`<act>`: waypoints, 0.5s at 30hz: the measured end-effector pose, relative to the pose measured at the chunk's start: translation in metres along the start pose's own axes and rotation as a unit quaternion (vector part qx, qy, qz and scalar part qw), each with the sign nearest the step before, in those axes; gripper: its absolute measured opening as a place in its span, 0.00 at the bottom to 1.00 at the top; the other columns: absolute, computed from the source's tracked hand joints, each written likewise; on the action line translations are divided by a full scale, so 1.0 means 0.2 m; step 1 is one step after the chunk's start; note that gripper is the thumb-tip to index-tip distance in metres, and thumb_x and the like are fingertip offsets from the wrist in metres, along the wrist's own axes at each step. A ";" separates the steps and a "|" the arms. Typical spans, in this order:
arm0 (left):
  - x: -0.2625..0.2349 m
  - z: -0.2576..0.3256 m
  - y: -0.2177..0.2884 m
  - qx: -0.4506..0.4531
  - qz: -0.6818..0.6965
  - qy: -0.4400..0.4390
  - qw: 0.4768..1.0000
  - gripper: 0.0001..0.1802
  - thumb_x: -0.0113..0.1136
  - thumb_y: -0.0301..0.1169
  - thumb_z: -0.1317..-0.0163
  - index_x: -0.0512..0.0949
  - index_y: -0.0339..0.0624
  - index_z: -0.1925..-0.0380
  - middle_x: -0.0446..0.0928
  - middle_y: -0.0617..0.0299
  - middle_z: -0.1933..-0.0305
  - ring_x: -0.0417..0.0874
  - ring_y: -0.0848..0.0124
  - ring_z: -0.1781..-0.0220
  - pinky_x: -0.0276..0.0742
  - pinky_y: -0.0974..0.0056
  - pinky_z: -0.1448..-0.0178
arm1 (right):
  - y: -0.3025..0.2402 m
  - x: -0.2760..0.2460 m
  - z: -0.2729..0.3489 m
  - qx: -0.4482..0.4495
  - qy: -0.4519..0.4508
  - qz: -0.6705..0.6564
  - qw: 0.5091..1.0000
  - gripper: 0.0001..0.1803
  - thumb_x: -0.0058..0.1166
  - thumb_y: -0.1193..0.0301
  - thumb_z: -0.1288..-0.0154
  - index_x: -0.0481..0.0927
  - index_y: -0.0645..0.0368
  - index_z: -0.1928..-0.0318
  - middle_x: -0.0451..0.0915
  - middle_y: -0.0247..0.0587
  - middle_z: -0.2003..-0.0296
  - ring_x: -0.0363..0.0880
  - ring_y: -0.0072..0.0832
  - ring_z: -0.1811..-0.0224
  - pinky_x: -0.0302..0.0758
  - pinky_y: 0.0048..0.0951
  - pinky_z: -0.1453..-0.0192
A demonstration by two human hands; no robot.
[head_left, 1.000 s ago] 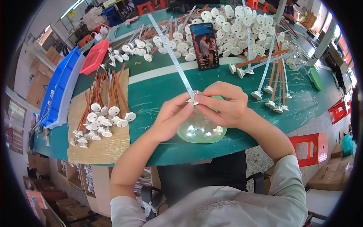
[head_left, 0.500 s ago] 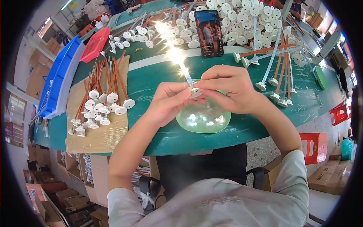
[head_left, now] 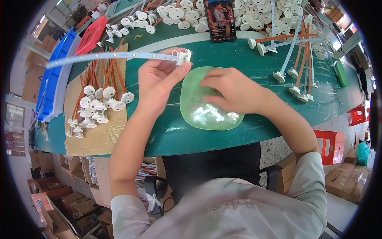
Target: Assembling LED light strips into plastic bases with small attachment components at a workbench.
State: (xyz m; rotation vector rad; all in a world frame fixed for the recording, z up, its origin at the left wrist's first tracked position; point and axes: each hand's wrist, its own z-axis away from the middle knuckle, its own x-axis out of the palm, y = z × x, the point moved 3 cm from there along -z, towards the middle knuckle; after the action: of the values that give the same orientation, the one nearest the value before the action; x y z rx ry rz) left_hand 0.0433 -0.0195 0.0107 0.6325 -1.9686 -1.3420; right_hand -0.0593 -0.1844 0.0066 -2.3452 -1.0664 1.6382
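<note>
My left hand (head_left: 157,81) is closed on the white round base of an LED strip (head_left: 115,55), pinching it between thumb and fingers. The pale strip sticks out leftward, unlit, with small yellow LEDs along it. My right hand (head_left: 232,89) reaches into a green bowl (head_left: 189,119) in front of me, its thumb and forefinger apart. Small shiny clear pieces (head_left: 209,113) lie in the bowl near those fingers; their kind is too small to make out. Fingertips of the right hand are partly blurred.
Left, on cardboard (head_left: 97,145), lies a bunch of strips with white bases (head_left: 85,102). Beyond are a blue tray (head_left: 53,85) and a red basket (head_left: 90,36). A phone (head_left: 220,22) stands before a heap of white bases (head_left: 262,14); more strips (head_left: 292,73) lie right.
The strip went from glowing brightly to unlit and swung to point left. My left hand raised it leftward. My right hand let go of its base and moved down into the bowl.
</note>
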 end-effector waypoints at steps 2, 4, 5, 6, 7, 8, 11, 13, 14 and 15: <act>0.01 0.01 0.00 -0.008 0.001 -0.008 1.000 0.18 0.67 0.19 0.41 0.79 0.32 0.49 0.82 0.54 0.49 0.83 0.71 0.51 0.79 0.64 0.44 | -0.01 0.03 0.00 -0.010 -0.018 0.011 1.000 0.09 0.62 0.75 0.44 0.83 0.67 0.63 0.81 0.48 0.67 0.82 0.41 0.68 0.80 0.35 0.62; 0.02 0.02 0.00 -0.031 -0.018 -0.009 0.999 0.19 0.68 0.21 0.41 0.79 0.34 0.49 0.83 0.55 0.51 0.82 0.72 0.53 0.79 0.66 0.44 | 0.01 0.05 -0.01 0.034 -0.076 -0.034 0.996 0.08 0.62 0.75 0.45 0.83 0.66 0.64 0.81 0.47 0.68 0.81 0.40 0.69 0.79 0.35 0.62; 0.02 0.02 -0.01 -0.031 -0.017 -0.010 0.999 0.19 0.68 0.21 0.41 0.79 0.34 0.49 0.83 0.55 0.51 0.82 0.72 0.53 0.79 0.66 0.44 | 0.00 0.04 -0.01 0.035 -0.075 -0.034 0.996 0.08 0.62 0.75 0.45 0.83 0.66 0.64 0.81 0.47 0.68 0.81 0.40 0.69 0.79 0.35 0.62; 0.02 0.02 0.00 -0.028 -0.027 -0.015 0.999 0.19 0.69 0.21 0.41 0.79 0.34 0.49 0.83 0.54 0.51 0.83 0.72 0.52 0.79 0.65 0.44 | -0.01 0.02 -0.02 0.075 -0.095 -0.068 0.990 0.08 0.63 0.75 0.46 0.83 0.65 0.65 0.81 0.46 0.69 0.81 0.39 0.70 0.79 0.34 0.63; 0.02 0.02 0.00 -0.025 -0.038 -0.021 0.999 0.19 0.69 0.22 0.41 0.79 0.35 0.49 0.83 0.53 0.51 0.83 0.71 0.52 0.79 0.65 0.44 | -0.01 0.01 -0.03 0.114 -0.115 -0.103 0.982 0.07 0.64 0.75 0.46 0.84 0.64 0.66 0.81 0.45 0.71 0.80 0.37 0.71 0.78 0.33 0.64; 0.02 0.03 0.00 -0.025 -0.039 -0.021 0.999 0.19 0.69 0.22 0.41 0.79 0.35 0.49 0.83 0.53 0.51 0.83 0.71 0.52 0.79 0.65 0.44 | -0.02 0.00 -0.02 0.113 -0.114 -0.103 0.982 0.07 0.64 0.75 0.46 0.84 0.64 0.66 0.81 0.45 0.71 0.80 0.37 0.71 0.78 0.33 0.64; 0.02 0.03 -0.01 -0.045 0.011 -0.032 0.998 0.22 0.67 0.23 0.40 0.77 0.36 0.45 0.82 0.49 0.48 0.84 0.67 0.49 0.78 0.62 0.42 | -0.04 -0.05 -0.01 0.080 -0.052 -0.092 0.991 0.05 0.65 0.76 0.47 0.84 0.62 0.68 0.82 0.43 0.72 0.80 0.33 0.73 0.77 0.30 0.66; 0.05 0.04 -0.01 -0.046 0.122 -0.071 0.989 0.26 0.66 0.23 0.39 0.73 0.36 0.40 0.79 0.45 0.43 0.83 0.62 0.44 0.77 0.59 0.38 | -0.06 -0.11 0.00 0.080 0.054 -0.147 0.984 0.03 0.64 0.78 0.44 0.85 0.63 0.68 0.84 0.41 0.71 0.82 0.29 0.72 0.78 0.28 0.66; 0.05 0.05 -0.01 -0.047 0.120 -0.072 0.989 0.26 0.66 0.23 0.39 0.73 0.36 0.40 0.79 0.45 0.43 0.83 0.62 0.44 0.77 0.59 0.38 | -0.08 -0.11 0.00 0.079 0.055 -0.148 0.984 0.03 0.64 0.78 0.44 0.85 0.63 0.68 0.84 0.41 0.71 0.82 0.29 0.72 0.78 0.28 0.66; 0.06 0.05 -0.02 -0.045 0.136 -0.091 0.986 0.27 0.66 0.23 0.38 0.72 0.36 0.39 0.78 0.44 0.42 0.82 0.61 0.43 0.76 0.59 0.37 | -0.09 -0.13 0.01 0.071 0.095 -0.156 0.981 0.03 0.63 0.78 0.43 0.85 0.63 0.67 0.85 0.41 0.70 0.83 0.28 0.71 0.78 0.27 0.66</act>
State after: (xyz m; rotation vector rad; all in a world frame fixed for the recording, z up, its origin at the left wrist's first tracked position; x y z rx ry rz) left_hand 0.0287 -0.0229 0.0076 0.1941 -2.0388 -1.3460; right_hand -0.0735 -0.1861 0.0340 -2.0678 -1.1640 1.3061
